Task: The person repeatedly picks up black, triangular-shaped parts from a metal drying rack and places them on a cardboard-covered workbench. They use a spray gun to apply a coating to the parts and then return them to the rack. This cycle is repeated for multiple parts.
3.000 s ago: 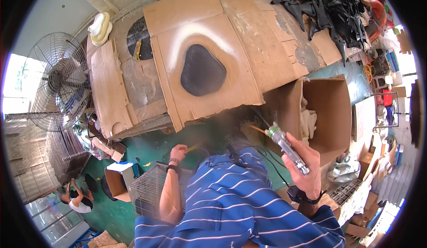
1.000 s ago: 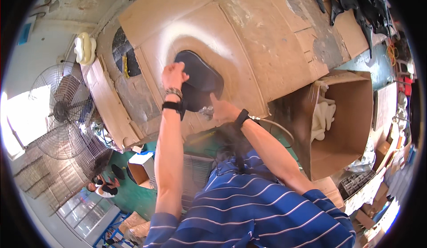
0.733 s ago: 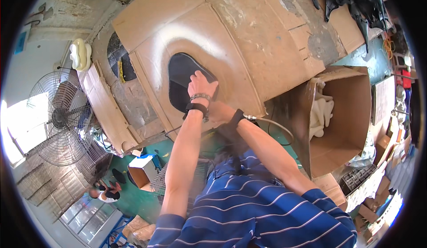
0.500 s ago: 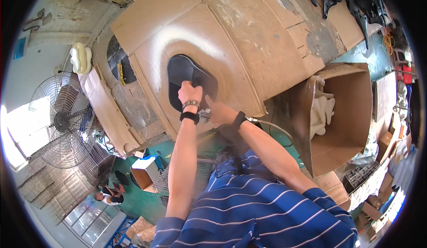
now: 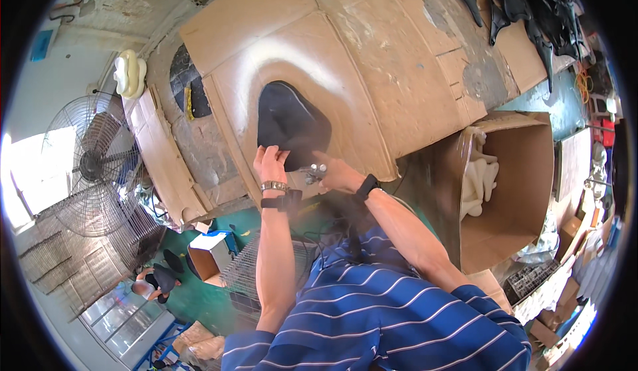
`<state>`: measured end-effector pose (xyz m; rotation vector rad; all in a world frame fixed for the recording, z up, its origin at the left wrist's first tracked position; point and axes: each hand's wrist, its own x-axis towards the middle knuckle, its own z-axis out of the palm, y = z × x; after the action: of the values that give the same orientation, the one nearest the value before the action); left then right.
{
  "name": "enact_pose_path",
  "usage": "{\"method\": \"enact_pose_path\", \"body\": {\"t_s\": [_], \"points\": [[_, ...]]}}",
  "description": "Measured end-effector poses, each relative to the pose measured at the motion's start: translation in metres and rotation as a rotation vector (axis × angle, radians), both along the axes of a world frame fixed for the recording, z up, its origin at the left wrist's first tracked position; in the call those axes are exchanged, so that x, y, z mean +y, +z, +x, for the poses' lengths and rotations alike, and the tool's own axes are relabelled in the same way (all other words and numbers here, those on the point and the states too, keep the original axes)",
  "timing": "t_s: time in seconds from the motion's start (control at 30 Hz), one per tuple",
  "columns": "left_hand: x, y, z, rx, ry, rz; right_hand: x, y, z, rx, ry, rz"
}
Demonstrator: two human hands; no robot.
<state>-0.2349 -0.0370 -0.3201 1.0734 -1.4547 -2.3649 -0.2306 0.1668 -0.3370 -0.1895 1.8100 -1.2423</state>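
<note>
A black pad (image 5: 292, 120) lies on a cardboard sheet (image 5: 359, 128), with a white arc (image 5: 282, 50) beyond it. The left hand (image 5: 270, 165) has its fingertips at the pad's near edge; at the pad's near right, the right hand (image 5: 340, 173) grips a metal tool (image 5: 315, 171). Right of the pad stands a carton (image 5: 522, 198).

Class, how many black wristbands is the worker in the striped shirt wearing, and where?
2: one black wristband behind the left hand, another behind the right hand. Neither is hidden.
</note>
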Motion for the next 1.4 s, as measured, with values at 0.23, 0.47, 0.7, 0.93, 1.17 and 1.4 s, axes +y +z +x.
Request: {"method": "enact_pose_path", "body": {"t_s": [0.23, 0.47, 0.7, 0.93, 1.17, 1.4], "points": [[-0.019, 0.034, -0.002, 0.288, 0.078, 0.233, -0.007, -0.019, 0.0, 0.054, 0.063, -0.034], [-0.051, 0.084, -0.02, 0.557, 0.139, 0.326, -0.009, -0.084, 0.009, 0.053, -0.067, -0.241], [-0.112, 0.16, -0.008, 0.906, 0.153, 0.364, -0.005, -0.008, -0.006, -0.209, -0.074, -0.088], [-0.139, 0.194, 0.083, 1.027, 0.355, 0.329, -0.004, 0.002, -0.012, -0.251, -0.017, -0.134], [-0.152, 0.193, 0.227, 1.028, 0.588, 0.169, -0.025, 0.041, -0.016, -0.209, 0.125, -0.087], [-0.145, 0.129, 0.391, 0.883, 1.007, 0.385, -0.063, 0.097, 0.023, -0.12, 0.356, 0.171]]}}
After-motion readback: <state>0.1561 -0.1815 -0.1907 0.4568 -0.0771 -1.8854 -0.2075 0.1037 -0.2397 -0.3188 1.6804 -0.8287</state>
